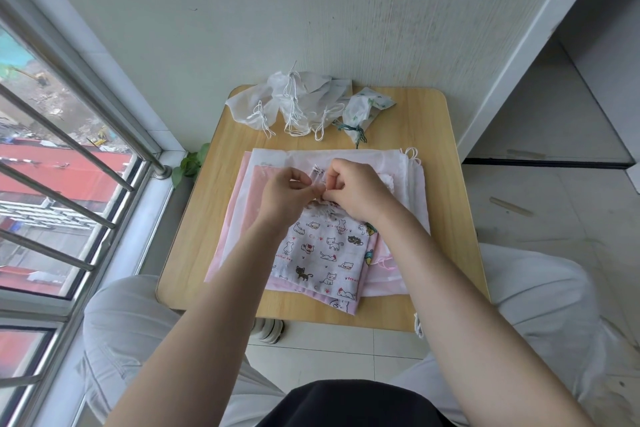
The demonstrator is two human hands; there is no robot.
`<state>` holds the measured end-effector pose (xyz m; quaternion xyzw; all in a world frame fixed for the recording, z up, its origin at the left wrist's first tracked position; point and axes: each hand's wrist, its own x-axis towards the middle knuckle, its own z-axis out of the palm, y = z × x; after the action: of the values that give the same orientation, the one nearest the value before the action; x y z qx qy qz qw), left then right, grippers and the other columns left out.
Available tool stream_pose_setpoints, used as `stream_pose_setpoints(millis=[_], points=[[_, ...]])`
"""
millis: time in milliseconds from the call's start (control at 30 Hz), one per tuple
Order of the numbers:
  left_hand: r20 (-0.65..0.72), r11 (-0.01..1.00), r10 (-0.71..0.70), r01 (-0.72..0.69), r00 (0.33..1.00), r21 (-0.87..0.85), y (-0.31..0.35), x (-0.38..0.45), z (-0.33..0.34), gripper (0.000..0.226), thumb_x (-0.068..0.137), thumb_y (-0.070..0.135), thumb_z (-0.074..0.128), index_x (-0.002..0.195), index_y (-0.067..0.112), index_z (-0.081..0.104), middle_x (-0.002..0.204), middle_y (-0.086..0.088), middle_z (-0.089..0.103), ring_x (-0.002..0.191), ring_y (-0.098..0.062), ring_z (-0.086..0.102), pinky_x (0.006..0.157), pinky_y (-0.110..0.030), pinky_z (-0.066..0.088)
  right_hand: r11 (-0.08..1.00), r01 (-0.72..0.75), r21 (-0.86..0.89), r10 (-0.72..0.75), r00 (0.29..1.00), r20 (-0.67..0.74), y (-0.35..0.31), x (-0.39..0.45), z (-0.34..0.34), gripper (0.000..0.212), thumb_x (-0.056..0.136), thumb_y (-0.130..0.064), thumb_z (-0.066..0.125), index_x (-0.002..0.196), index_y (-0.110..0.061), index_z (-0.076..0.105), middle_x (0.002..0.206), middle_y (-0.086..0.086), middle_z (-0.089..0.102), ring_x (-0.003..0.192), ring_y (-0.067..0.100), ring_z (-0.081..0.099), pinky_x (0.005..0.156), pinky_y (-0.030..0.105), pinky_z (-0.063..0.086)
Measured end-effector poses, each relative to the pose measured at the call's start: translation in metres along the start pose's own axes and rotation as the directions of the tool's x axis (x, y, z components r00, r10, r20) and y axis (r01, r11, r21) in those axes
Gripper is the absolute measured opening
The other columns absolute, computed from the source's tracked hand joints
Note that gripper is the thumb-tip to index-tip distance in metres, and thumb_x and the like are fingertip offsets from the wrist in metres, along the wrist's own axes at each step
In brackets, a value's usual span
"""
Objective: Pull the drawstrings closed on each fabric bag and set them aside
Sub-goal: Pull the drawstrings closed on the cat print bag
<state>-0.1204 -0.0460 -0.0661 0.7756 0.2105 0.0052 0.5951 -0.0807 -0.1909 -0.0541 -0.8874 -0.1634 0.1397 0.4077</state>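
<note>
A white bag printed with cats point(322, 253) lies on top of a stack of flat pink and white bags point(242, 204) on the small wooden table point(446, 218). My left hand point(282, 196) and my right hand point(353, 189) meet at the cat bag's gathered top edge. Both pinch its thin white drawstrings point(318, 174) between thumb and fingers. At the table's far edge lie several white bags with closed tops point(291, 100) and looped cords, beside a white bag with green print point(360, 111) and a green cord.
A wall stands right behind the table. A window with metal bars point(69, 149) runs along the left, with a small green plant point(190, 165) at the table's left corner. My knees in light trousers flank the table's near edge. Tiled floor lies to the right.
</note>
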Motion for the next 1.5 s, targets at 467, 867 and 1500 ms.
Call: stream_pose_setpoints(millis=[467,867,1500], points=[[0.078,0.943,-0.029,0.002,0.996,0.332,0.006,0.003,-0.003,0.008,0.08,0.021,0.076,0.087,0.024,0.078,0.055,0.009,0.059,0.038,-0.001,0.039,0.039,-0.014,0.034,0.987,0.104,-0.122,-0.119,0.985,-0.123,-0.004,-0.007,0.01,0.007,0.086,-0.01,0.066,0.088,-0.016,0.069,0.075,-0.001,0.067,0.072,0.018,0.062,0.063,0.03,0.051],[0.148,0.748,0.19,-0.241,0.971,0.618,0.008,0.003,0.006,0.019,0.088,0.026,0.063,0.087,0.009,0.071,0.08,-0.003,0.066,0.067,-0.017,0.054,0.056,-0.028,0.038,0.924,0.13,-0.36,-0.107,0.991,0.083,-0.011,-0.005,-0.003,0.024,0.093,-0.005,0.046,0.11,-0.012,0.062,0.104,0.009,0.061,0.089,0.024,0.055,0.068,0.028,0.033],[-0.022,0.804,0.421,-0.362,0.907,0.471,-0.014,-0.009,0.004,0.012,0.082,0.014,0.071,0.094,0.015,0.075,0.085,0.003,0.072,0.072,-0.009,0.064,0.068,-0.02,0.053,0.658,-0.365,0.659,0.17,0.924,0.342,0.009,0.006,0.004,0.025,0.096,0.004,0.047,0.079,-0.01,0.06,0.062,0.001,0.053,0.048,0.007,0.048,0.048,0.019,0.034]])
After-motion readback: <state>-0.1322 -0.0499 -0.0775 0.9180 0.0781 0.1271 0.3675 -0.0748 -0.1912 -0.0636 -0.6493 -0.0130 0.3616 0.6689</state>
